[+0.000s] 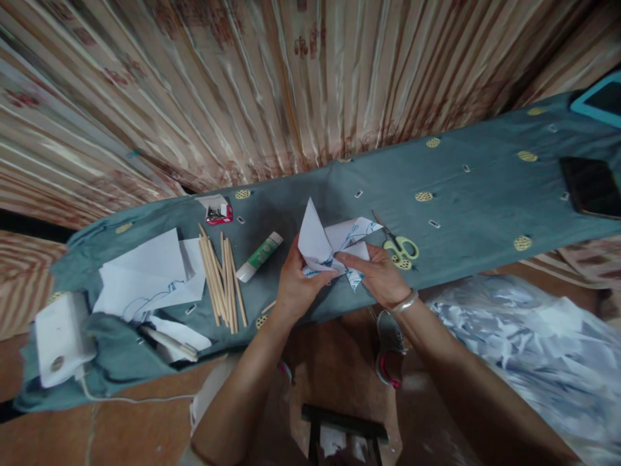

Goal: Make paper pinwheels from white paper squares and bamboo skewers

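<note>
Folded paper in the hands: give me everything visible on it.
The folded paper looks thin and is white, with blue line markings on some parts. Its flaps make several points: a tall one, plain white on the side that shows, rises at the left, a marked one reaches out to the right towards the scissors, and a small one points down. It is held over the blue-green cloth, the left hand gripping its left side, the right hand pressing near its centre.
</note>
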{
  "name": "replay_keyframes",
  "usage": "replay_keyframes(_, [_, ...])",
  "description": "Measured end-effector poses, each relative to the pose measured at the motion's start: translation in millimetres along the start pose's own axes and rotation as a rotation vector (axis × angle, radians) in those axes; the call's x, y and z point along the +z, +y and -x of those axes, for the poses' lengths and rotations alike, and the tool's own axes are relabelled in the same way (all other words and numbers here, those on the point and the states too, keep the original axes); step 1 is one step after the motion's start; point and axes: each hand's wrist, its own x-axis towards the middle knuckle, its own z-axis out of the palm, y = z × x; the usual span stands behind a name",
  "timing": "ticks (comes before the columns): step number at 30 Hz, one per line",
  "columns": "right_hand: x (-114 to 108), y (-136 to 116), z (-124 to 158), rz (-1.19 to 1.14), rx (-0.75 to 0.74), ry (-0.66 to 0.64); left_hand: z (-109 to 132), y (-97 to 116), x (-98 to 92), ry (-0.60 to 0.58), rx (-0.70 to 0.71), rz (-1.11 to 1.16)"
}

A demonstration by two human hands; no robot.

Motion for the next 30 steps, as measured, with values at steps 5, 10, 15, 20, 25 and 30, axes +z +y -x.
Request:
replay_keyframes(5, [2.3,1.6,2.5,-0.038,0.045,-0.013,-2.8,-4.6,4.8,0.087,-0.08,0.022])
replay_keyframes(10, [2.3,5.0,4.4,-0.043,0.05,0.001,-2.9,-5.2,6.8,0.137,-0.087,0.111])
replay_keyframes(15, [4.6,5.7,6.8,-0.041,0.036,0.002,-0.3,-4.2,5.5,0.133,-0.101,0.102])
replay_keyframes(20, [7.7,5.8,10.8,0.001,-0.012,0.011,3.0,-4.0,2.5,0.137,-0.11,0.093])
replay_keyframes(25, [0.0,8.2,11.4,0.176,-0.116,-0.025,4.8,-5.4,0.4,0.143,-0.108,0.129])
replay_keyframes(30, [-11.8,1.8,12.0,0.421,-0.399,0.191,2.7,-6.4,-0.4,0.155,-0.108,0.132])
